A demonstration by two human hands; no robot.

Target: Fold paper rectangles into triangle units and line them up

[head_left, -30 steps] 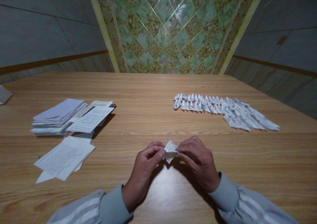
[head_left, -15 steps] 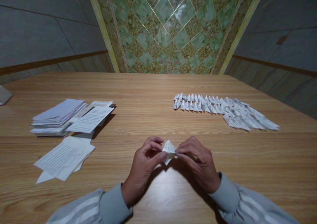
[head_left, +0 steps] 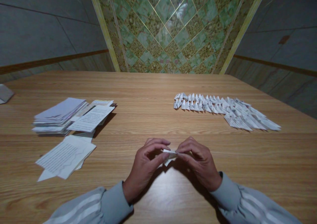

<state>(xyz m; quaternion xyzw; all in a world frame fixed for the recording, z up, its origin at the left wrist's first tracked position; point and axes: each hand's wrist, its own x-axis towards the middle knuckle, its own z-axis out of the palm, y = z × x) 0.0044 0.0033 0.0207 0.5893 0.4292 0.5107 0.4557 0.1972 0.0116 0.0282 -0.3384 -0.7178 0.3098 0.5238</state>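
Between my two hands, a small folded piece of printed paper (head_left: 169, 155) is held just above the table near its front. My left hand (head_left: 148, 161) grips its left side, thumb below and fingers over the top. At the right corner, my right hand (head_left: 198, 161) pinches it between thumb and fingertips. The paper looks narrow from here, with a flap pointing down toward me. Part of it is hidden behind my left thumb and fingers.
Rows of folded paper pieces (head_left: 205, 105) lie on the wooden table (head_left: 138, 95) at the back right. A thick stack of paper sheets (head_left: 58, 113) stands at the left, with loose printed sheets (head_left: 65, 156) in front. A pale object (head_left: 5, 93) sits at the far left edge.
The upper point of the folded paper, upright before, now lies down flat. My left fingers have moved right over its top. My right hand keeps its pinch.
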